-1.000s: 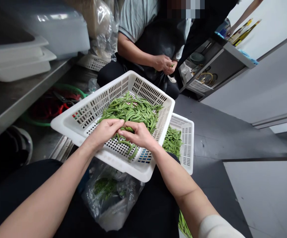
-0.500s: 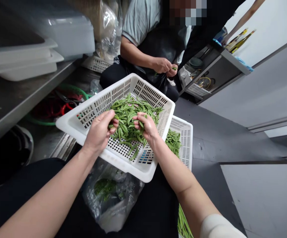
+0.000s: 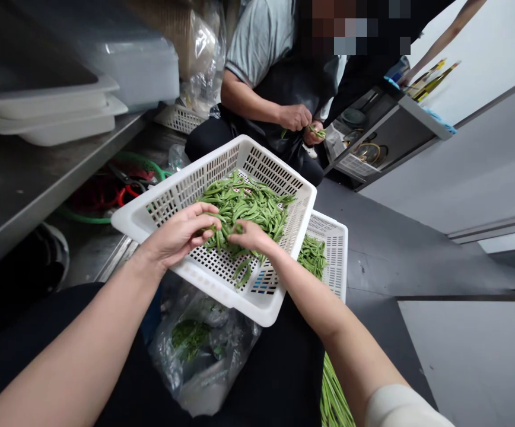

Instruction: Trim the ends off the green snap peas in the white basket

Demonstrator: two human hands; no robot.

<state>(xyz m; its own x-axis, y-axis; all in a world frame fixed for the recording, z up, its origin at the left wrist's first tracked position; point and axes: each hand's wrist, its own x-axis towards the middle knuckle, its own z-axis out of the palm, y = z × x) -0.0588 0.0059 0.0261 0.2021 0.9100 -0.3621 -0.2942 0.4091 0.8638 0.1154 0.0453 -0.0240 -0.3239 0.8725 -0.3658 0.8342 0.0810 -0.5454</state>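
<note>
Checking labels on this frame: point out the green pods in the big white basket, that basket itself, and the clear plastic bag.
Green pods [image 3: 249, 204]: head view, middle of the heap.
Big white basket [image 3: 215, 292]: head view, near-side rim.
Clear plastic bag [image 3: 204, 386]: head view, lower part.

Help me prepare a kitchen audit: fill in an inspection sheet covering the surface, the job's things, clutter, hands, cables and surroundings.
Surface: white basket tilted in view before the person; its support is hidden.
Job's things: green pods in that basket; more in a second basket at its right.
Clutter: plastic bag with greenery inside, below the first basket; red-handled scissors low at left; long green stalks at bottom right.
Hands: left hand loosely curled over the pods, grip unclear; right hand pinching something green, probably a pod.
Cables: nothing seen.
Surroundings: co-worker opposite, holding greens; trays on a metal shelf at left; bottles behind.
</note>
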